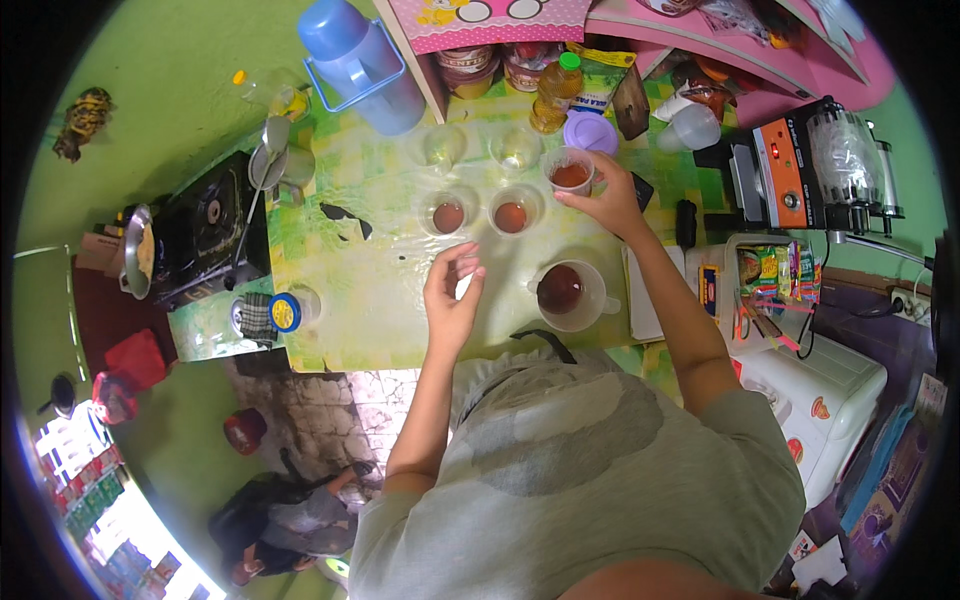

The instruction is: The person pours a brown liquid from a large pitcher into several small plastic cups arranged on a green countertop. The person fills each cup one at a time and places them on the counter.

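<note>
My right hand (611,196) grips a clear plastic cup (568,171) with red-brown liquid in it, close to a purple lid (591,133). Bent fingers, apart from the thumb and holding nothing, show on my left hand (456,289) above the green-yellow tablecloth (375,300). Beyond it stand two clear cups, the left one (444,214) and the right one (514,211), each with some red-brown liquid. Behind these are two more clear cups (440,148) (514,150), which look to hold no dark liquid. A translucent plastic pitcher (592,310) with dark liquid sits near my body.
A blue thermos jug (364,71) and a bottle of yellow oil (555,97) stand at the back. Left is a black gas stove (206,225); right are a cup sealer (787,172) and a bin of sachets (750,247). Another person (300,517) is low at the left.
</note>
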Demonstrator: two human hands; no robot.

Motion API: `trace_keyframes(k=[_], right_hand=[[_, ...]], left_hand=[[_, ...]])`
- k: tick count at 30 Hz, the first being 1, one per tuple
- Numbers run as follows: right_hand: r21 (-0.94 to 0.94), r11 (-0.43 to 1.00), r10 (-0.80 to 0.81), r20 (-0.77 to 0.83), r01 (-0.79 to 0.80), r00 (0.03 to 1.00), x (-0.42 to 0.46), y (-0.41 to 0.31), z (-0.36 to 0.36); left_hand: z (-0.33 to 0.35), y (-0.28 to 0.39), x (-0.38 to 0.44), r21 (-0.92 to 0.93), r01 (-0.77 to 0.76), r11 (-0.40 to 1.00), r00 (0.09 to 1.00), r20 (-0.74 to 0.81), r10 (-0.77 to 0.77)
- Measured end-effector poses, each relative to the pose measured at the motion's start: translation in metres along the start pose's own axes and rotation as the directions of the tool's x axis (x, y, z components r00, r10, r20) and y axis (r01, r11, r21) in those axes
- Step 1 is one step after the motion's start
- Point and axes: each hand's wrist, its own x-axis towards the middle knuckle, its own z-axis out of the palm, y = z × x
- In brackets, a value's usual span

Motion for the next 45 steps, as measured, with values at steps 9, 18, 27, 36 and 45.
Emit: trace_keyframes(k=[9,18,27,36,45], right_hand=[[-0.187,0.973,-0.117,0.094,0.132,0.989,0.057,0.048,0.006],[-0.291,0.946,-0.075,0.239,0.145,0.968,0.084,0.044,-0.003],[-0.334,0.912,-0.14,0.292,0.238,0.946,0.095,0.051,0.005],[-0.395,0.889,-0.094,0.334,0.229,0.938,0.093,0.053,0.006],[-0.417,0.893,-0.003,0.376,0.172,0.927,0.097,0.032,-0.006]], left_hand=[[-0.017,-0.007,0.004,-0.02,0.047,0.999,0.995,-0.084,-0.049],[-0.023,-0.012,0.011,-0.02,0.047,0.999,0.994,-0.093,-0.049],[-0.03,-0.014,0.012,-0.013,0.033,0.999,0.995,-0.092,-0.034],[-0.03,-0.012,0.009,-0.037,0.049,0.998,0.99,-0.129,-0.054],[-0.031,-0.013,0.009,-0.027,0.033,0.999,0.99,-0.136,-0.036]])
